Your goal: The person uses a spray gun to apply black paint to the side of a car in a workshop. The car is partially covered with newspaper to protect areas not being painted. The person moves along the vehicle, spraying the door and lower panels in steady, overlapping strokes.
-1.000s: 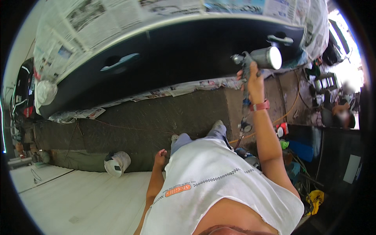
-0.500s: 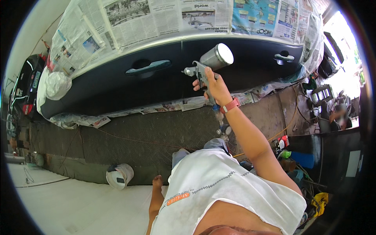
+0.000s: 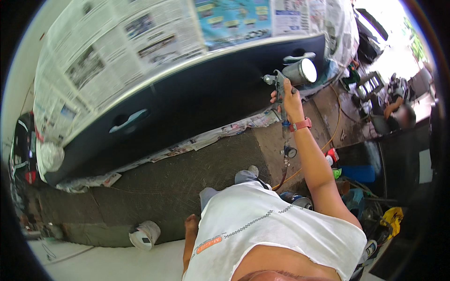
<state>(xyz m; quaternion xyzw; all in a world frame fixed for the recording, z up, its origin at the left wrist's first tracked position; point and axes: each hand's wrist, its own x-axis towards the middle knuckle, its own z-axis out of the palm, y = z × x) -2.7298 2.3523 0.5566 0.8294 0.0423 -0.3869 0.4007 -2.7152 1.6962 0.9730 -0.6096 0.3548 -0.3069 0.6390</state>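
My right hand point(image 3: 292, 100) is closed round the grip of a metal spray gun point(image 3: 280, 84), its arm stretched forward. A grey cup with a white lid point(image 3: 302, 71) sits on the gun. Below the grip hang a small gauge point(image 3: 290, 152) and a hose. The nozzle points left along the dark car side point(image 3: 201, 89), near the right door handle point(image 3: 300, 57); a second door handle point(image 3: 129, 120) is farther left. Newspaper point(image 3: 164, 42) masks the car above the dark panels. My left hand point(image 3: 191, 222) hangs low at my side, its fingers too small and foreshortened to read.
A white bucket point(image 3: 144, 235) stands on the floor at lower left. An orange hose point(image 3: 335, 133) crosses the floor on the right. Cans and a yellow bag point(image 3: 393, 221) lie at lower right. Another person point(image 3: 396, 105) is at far right, and a dark car point(image 3: 23, 150) at far left.
My view has shifted rightward along the car. The spray gun in my right hand has moved right, from between the two door handles to just beneath the right one. My left hand still hangs down.
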